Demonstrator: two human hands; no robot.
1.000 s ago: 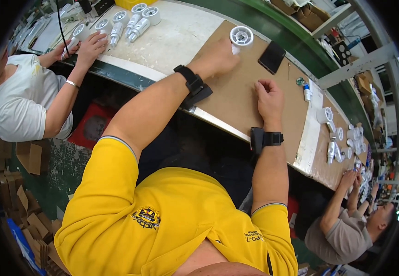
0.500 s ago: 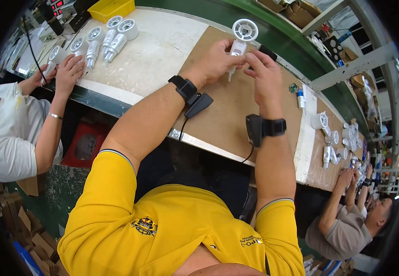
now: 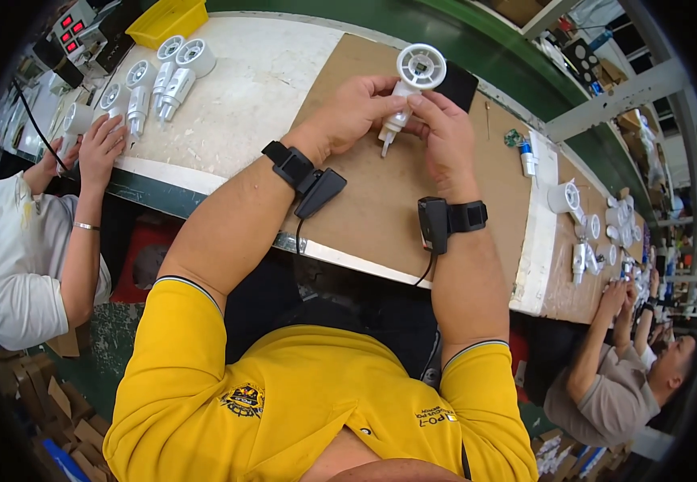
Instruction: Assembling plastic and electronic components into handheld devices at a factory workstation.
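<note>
A white plastic housing (image 3: 421, 66) with a round spoked head and a narrow stem is held up over the brown board (image 3: 348, 205). My left hand (image 3: 356, 115) grips the stem from the left, with the thumb along it. From the other side, my right hand (image 3: 447, 136) closes its thumb and fingers on the stem just below the head. The stem's thin tip points down toward the board. Part of the stem is hidden by my fingers. Both my wrists carry black straps with small boxes and cables.
More white housings (image 3: 173, 92) stand at the left, near a yellow bin (image 3: 165, 22) and a co-worker's hands (image 3: 101, 149). A dark flat object (image 3: 462, 90) lies behind my right hand. To the right are a blue-and-white cylinder (image 3: 528, 159), white parts (image 3: 580, 261) and another co-worker (image 3: 605, 394).
The housing has come slightly closer and to the left, tilting a little. My right fingers have moved in against its stem. The dark flat object shows more now.
</note>
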